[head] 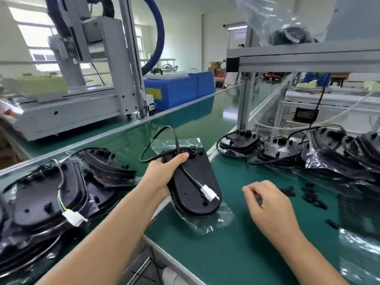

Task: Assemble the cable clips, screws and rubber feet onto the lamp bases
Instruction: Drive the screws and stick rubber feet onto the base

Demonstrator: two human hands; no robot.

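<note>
While the left hand (164, 171) grips a bagged lamp base (195, 182), the right hand (269, 206) hangs loosely curled.

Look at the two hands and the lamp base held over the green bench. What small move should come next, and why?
Probably the right hand should reach right to the loose small black parts on the green mat and pick one up. It seems to hold nothing, fingers loosely curled, while the left hand already grips the lamp base with its underside up, ready for fittings.
</note>
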